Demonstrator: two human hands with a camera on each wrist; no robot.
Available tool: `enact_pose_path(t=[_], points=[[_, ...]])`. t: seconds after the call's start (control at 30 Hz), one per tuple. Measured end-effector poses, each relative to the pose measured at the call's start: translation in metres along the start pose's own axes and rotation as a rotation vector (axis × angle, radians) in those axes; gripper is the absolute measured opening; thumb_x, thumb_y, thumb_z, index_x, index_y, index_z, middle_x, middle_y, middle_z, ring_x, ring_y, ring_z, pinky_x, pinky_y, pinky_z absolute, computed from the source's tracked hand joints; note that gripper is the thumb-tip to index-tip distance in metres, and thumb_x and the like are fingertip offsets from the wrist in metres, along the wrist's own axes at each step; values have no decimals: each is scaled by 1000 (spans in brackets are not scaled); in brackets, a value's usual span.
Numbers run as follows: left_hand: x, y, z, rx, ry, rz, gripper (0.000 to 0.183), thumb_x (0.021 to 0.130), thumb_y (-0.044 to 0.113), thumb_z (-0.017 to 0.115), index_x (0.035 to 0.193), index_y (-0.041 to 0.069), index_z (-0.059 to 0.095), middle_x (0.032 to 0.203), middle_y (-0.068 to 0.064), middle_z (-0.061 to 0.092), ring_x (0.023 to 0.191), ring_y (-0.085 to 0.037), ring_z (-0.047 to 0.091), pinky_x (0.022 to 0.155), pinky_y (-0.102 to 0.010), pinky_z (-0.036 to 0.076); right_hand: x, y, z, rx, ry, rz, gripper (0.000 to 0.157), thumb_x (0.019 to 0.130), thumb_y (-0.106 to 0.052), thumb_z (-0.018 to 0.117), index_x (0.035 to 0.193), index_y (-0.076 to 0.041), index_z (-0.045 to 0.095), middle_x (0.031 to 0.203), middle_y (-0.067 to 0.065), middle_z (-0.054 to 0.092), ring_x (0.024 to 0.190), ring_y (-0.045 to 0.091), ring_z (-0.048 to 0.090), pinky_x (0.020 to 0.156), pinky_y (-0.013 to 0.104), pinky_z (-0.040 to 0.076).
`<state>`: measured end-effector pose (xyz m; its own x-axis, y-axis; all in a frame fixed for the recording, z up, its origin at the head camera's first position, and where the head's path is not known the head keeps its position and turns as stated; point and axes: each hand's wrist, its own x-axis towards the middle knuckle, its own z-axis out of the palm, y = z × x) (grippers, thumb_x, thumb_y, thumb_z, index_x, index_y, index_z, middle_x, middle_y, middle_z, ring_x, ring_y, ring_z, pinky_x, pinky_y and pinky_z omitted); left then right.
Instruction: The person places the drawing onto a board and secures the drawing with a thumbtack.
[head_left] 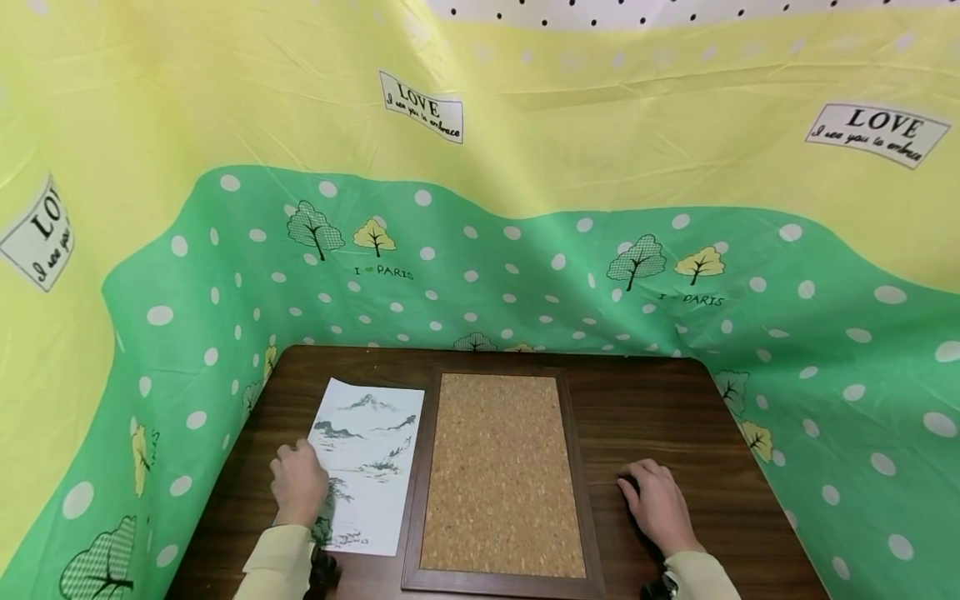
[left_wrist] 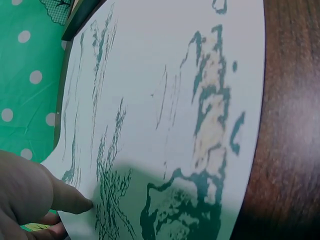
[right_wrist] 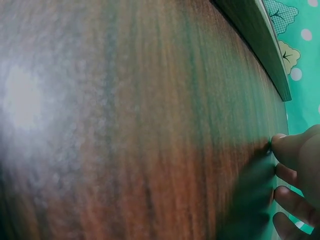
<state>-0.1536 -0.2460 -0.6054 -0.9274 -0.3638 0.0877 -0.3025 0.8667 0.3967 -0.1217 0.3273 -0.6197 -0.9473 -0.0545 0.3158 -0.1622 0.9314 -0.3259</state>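
A white sheet of paper (head_left: 375, 450) printed with a dark ink landscape lies on the left of the table. My left hand (head_left: 300, 483) is at its left edge. In the left wrist view, the thumb (left_wrist: 75, 198) lies over the printed side, and the other fingertips meet the edge, pinching the sheet (left_wrist: 145, 100); their very tips are hidden. On the bare wood right of the corkboard rests my right hand (head_left: 660, 504), its fingers loosely bent. Nothing shows between thumb and fingers in the right wrist view, where the hand (right_wrist: 300, 175) touches the tabletop.
A framed corkboard (head_left: 502, 475) lies in the middle of the dark wooden table (head_left: 652, 400), beside the sheet's right edge. Green and yellow printed cloth (head_left: 495, 267) hangs behind and along both sides. Each wrist wears a black strap.
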Motion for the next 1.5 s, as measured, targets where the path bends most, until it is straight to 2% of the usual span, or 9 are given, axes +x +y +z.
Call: enact_pose_path(t=[0.17,0.37,0.5,0.77,0.97,1.1,1.3,1.5], points=[[1,-3,-4,-12,-15,5,19,90,-7,58,104,-19,56,100,-43,51,94,-62,55,65,-66,51,-1,-1,0,-3,21,-5,9,88,-8,83,96,-8,78,100,12,70,92,37,64,79,58,54],[5,-11,-9,-30,-60,6,15,95,-7,55,109,-13,56,90,-38,61,79,-56,65,57,-62,52,0,1,2,-6,66,-55,11,85,-3,84,92,-10,78,96,10,70,87,35,64,76,56,54],[9,-16,-13,-42,-108,-8,17,97,-8,54,114,-10,58,94,-37,66,76,-51,67,55,-59,51,0,4,3,-12,80,-74,12,84,-2,84,91,-10,78,94,9,70,86,35,66,76,56,55],[13,-23,-25,-76,-116,-27,21,98,-4,45,95,-8,65,90,-36,66,75,-49,67,58,-59,50,0,8,1,-5,23,-41,13,84,0,84,88,-10,78,95,9,70,89,34,68,79,56,55],[13,-28,-28,-103,-123,-47,21,97,-3,53,77,-4,62,76,-26,64,66,-36,62,56,-51,47,0,11,1,-8,31,-52,15,82,2,84,85,-10,76,94,9,69,88,34,69,78,56,55],[13,-31,-31,-122,-123,-58,22,96,-2,61,74,-2,63,73,-20,63,65,-32,58,56,-48,46,1,11,-1,-9,21,-47,13,83,2,83,86,-9,77,95,9,69,89,34,69,79,55,55],[15,-38,-31,-140,-96,-57,12,94,-3,68,83,-8,68,81,-26,67,71,-36,63,63,-52,51,1,9,-3,17,10,-14,13,84,2,83,87,-9,77,97,10,69,91,34,70,80,55,56],[15,-45,-34,-156,-79,-51,15,92,-2,71,78,-7,67,79,-23,66,74,-39,62,69,-55,51,-1,8,-4,47,19,9,15,84,3,83,86,-10,77,98,10,69,90,33,70,79,56,56]])
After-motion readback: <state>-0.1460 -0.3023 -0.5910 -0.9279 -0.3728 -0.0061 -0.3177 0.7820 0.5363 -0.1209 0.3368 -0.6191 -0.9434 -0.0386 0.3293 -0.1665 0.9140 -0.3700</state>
